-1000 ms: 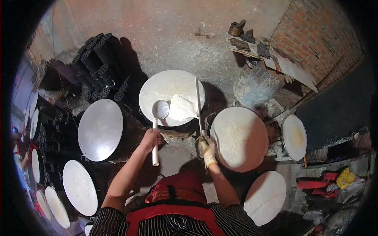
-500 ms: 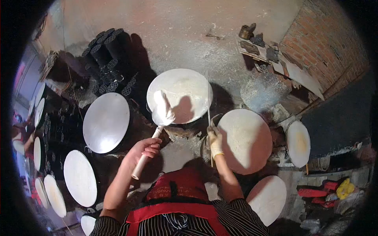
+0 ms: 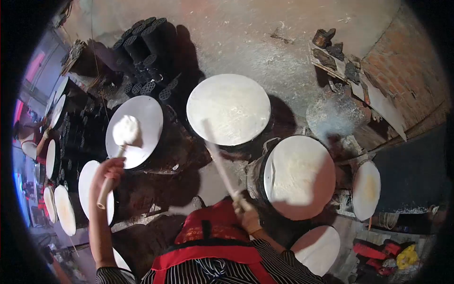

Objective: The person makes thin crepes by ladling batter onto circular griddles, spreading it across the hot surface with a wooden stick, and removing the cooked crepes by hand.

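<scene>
My left hand (image 3: pixel 109 171) is closed around a pale wooden handle (image 3: pixel 104 193). At the handle's far end sits a lump of white dough or batter (image 3: pixel 126 130), over the grey round griddle (image 3: pixel 149 116); whether it touches the surface I cannot tell. My right hand (image 3: pixel 245 212), in a light glove, grips a long thin stick (image 3: pixel 221 166). The stick points forward and left, its blurred tip overlapping the near edge of the middle griddle (image 3: pixel 229 106), which is coated white. To the right, another round griddle (image 3: pixel 298 177) carries a white layer, partly in shadow.
Black perforated briquettes (image 3: pixel 146 52) are stacked behind the left griddle. More round griddles (image 3: pixel 366 189) surround me on both sides. A plank (image 3: pixel 331 61) with dark lumps stands at the back right. Red and yellow items (image 3: pixel 406 256) lie at the lower right. Another person (image 3: pixel 30 144) is at far left.
My left hand has carried the white lump leftward from the middle griddle to the grey one. My right hand has moved left and back, and its stick has swung toward the middle griddle.
</scene>
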A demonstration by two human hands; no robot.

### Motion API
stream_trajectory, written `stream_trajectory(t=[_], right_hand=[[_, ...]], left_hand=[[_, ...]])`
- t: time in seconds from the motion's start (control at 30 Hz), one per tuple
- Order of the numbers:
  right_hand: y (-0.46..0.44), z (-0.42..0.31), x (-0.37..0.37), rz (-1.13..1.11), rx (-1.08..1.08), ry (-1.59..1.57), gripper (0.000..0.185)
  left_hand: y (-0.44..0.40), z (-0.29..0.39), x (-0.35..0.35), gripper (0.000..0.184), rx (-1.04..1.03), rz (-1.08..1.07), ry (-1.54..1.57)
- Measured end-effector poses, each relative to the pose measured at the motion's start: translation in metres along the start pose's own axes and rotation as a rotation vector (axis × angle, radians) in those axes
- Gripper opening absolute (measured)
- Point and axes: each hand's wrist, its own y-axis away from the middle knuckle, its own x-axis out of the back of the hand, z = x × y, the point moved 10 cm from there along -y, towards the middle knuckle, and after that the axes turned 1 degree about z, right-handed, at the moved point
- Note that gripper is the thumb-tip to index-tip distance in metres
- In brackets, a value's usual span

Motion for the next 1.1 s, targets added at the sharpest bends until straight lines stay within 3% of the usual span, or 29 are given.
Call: stream_trajectory(t=[0.03, 0.1, 0.2, 0.23, 0.33, 0.4, 0.47, 0.5, 0.53, 0.6, 0.63, 0.67, 0.77, 0.87, 0.9, 0.93, 0.97, 1.03, 1.1], right_hand=[[0.014, -0.027, -0.023, -0.087, 0.483, 0.673, 0.038], [0.034, -0.023, -0.070, -0.204, 0.946, 1.222, 0.039], [-0.004, -0.032, -0.096, -0.271, 0.685, 0.839, 0.038], [-0.017, -0.032, -0.102, -0.287, 0.471, 0.684, 0.040], [-0.026, -0.030, -0.195, -0.352, 0.190, 0.612, 0.047], [-0.022, -0.006, -0.252, -0.432, 0.167, 0.658, 0.057], [-0.033, 0.043, -0.292, -0.489, -0.009, 0.445, 0.058], [-0.053, 0.082, -0.302, -0.574, -0.167, 0.326, 0.059], [-0.062, 0.096, -0.318, -0.508, -0.062, 0.394, 0.064], [-0.081, 0.135, -0.345, -0.548, -0.123, 0.260, 0.067], [-0.093, 0.148, -0.349, -0.430, -0.077, 0.270, 0.070], [-0.095, 0.159, -0.366, -0.482, -0.047, 0.221, 0.069], [-0.114, 0.184, -0.384, -0.333, 0.141, 0.210, 0.061], [-0.129, 0.198, -0.387, -0.267, 0.313, -0.008, 0.040], [-0.132, 0.202, -0.382, -0.215, 0.384, 0.253, 0.042], [-0.133, 0.181, -0.390, -0.140, 0.794, 0.526, 0.044], [-0.126, 0.170, -0.392, 0.095, 1.193, 0.787, 0.051], [-0.113, 0.162, -0.420, 0.226, 1.534, 0.927, 0.045], [-0.149, 0.164, -0.415, 0.146, 1.343, 0.772, 0.034]], left_hand=[[0.010, 0.020, 0.000, 0.015, -0.076, 0.008, -0.007], [0.028, 0.063, 0.005, 0.018, -0.200, 0.006, -0.016], [0.055, 0.093, -0.018, 0.019, -0.256, -0.089, 0.074], [0.057, 0.093, -0.027, 0.017, -0.210, -0.129, 0.068], [0.066, 0.114, -0.043, 0.014, -0.156, -0.222, 0.112], [0.041, 0.150, -0.011, 0.019, -0.220, -0.185, -0.040], [0.025, 0.162, -0.009, 0.016, -0.364, -0.029, -0.350], [0.009, 0.167, -0.003, 0.015, -0.336, 0.002, -0.358], [-0.010, 0.172, 0.007, 0.015, -0.306, 0.028, -0.367], [-0.055, 0.172, 0.024, 0.015, -0.178, 0.024, -0.395], [-0.084, 0.180, 0.037, 0.012, -0.217, 0.053, -0.536], [-0.110, 0.187, 0.050, 0.010, -0.261, 0.079, -0.680], [-0.145, 0.216, 0.063, 0.013, -0.589, 0.235, -1.257], [-0.158, 0.255, 0.069, 0.018, -0.954, 0.482, -1.668], [-0.153, 0.266, 0.068, 0.017, -1.120, 0.535, -1.750], [-0.147, 0.272, 0.064, 0.017, -1.293, 0.592, -1.822], [-0.133, 0.277, 0.057, 0.013, -1.298, 0.577, -1.798], [-0.093, 0.288, 0.028, 0.010, -1.440, 0.612, -1.862], [-0.062, 0.295, 0.007, 0.007, -1.636, 0.627, -1.938]])
